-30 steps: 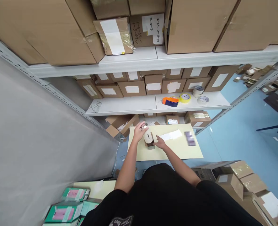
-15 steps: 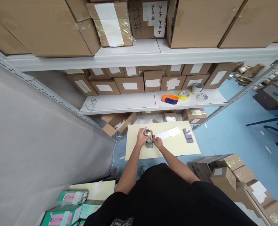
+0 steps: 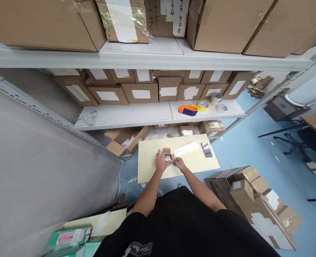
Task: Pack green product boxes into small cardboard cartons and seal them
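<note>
A small cardboard box (image 3: pixel 166 150) with raised brown flaps stands on the pale yellow board. In its opening sits a shiny silver round-topped item (image 3: pixel 168 157), whose kind I cannot make out. My left hand (image 3: pixel 162 161) wraps round the box's left side, its thumb reaching across the near side. My right hand (image 3: pixel 179 163) is closed in a pinch at the right near edge, by a brown flap. The fingers hide the box's front.
Right of the box, a white paper strip (image 3: pixel 186 148) and a blurred dark item (image 3: pixel 206 150) lie on the yellow board (image 3: pixel 149 171). A shelf (image 3: pixel 131 116) behind holds cartons, an orange-and-blue tape dispenser (image 3: pixel 188 110) and tape rolls (image 3: pixel 203 105). Cartons (image 3: pixel 242 192) stand at right, green packages (image 3: pixel 69 237) lower left.
The silver-topped item has gone lower into the small box, and its pale body no longer shows. Both hands have shifted towards the near side of the box. The camera view has turned slightly.
</note>
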Demonstrator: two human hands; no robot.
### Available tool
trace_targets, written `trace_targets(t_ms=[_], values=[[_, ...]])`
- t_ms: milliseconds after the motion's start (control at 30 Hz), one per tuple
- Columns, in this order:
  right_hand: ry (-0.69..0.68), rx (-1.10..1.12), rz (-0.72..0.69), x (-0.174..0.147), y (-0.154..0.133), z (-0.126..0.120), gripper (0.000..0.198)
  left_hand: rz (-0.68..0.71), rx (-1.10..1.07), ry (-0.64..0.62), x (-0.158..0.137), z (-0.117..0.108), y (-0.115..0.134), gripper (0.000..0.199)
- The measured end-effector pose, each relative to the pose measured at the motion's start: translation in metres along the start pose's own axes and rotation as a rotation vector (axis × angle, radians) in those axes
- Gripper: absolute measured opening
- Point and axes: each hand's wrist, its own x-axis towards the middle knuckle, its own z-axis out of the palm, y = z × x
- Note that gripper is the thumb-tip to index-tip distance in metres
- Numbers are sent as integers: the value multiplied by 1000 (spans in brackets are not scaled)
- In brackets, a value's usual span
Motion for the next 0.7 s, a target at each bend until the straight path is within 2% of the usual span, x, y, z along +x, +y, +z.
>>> trace_targets(t_ms=[67, 133, 200, 267, 333, 500, 600, 700], values=[[7, 22, 7, -4, 1, 1, 32, 29, -71, -66, -1, -1, -10, 86], [26, 39, 9, -6, 1, 3, 31, 68, -164, -73, -1, -3, -22, 91], [51, 49, 6, -7, 0, 5, 28, 1, -287, -20, 2, -5, -33, 79], [73, 52, -3, -8, -2, 7, 25, -137, -392, 21, 7, -6, -44, 57], [92, 50, -16, -10, -4, 10, 25, -213, -448, -7, 13, -7, -52, 44], [136, 18, -66, -17, -3, 19, 35, -104, -537, -151, 24, -2, -53, 35], [123, -79, -162, -20, -1, 24, 38, -64, -584, -166, 27, 3, -46, 35], [61, -228, -231, -22, -1, 25, 32, -44, -615, -151, 26, 3, -42, 36]])
